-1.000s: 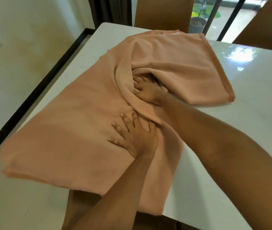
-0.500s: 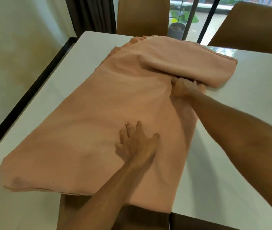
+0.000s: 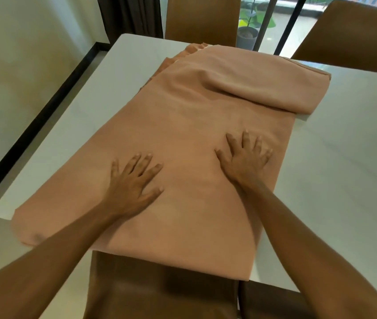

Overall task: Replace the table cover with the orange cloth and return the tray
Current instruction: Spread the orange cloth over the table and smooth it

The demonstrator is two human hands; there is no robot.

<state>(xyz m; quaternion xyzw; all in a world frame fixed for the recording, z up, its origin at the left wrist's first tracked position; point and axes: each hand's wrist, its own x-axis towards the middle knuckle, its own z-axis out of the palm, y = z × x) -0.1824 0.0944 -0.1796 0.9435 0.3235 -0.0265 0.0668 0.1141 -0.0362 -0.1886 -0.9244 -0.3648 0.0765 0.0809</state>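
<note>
The orange cloth (image 3: 182,125) lies lengthwise on the glossy white table (image 3: 348,157), folded in layers, its near end hanging over the front edge. At its far right a thick flap (image 3: 263,88) is folded back over the rest. My left hand (image 3: 134,180) rests flat on the cloth near the middle, fingers spread. My right hand (image 3: 245,157) presses flat on the cloth to the right of it, fingers also spread. Neither hand grips anything. No tray is in view.
A brown chair (image 3: 159,293) stands tucked at the near edge below the cloth. Two brown chairs (image 3: 202,18) (image 3: 353,33) stand at the far side. A wall with a black skirting runs along the left; a window and potted plant (image 3: 248,33) are beyond.
My right hand has let go of the cloth fold at the far right and come back to lie flat beside my left hand. The bunched cloth has been spread out flatter.
</note>
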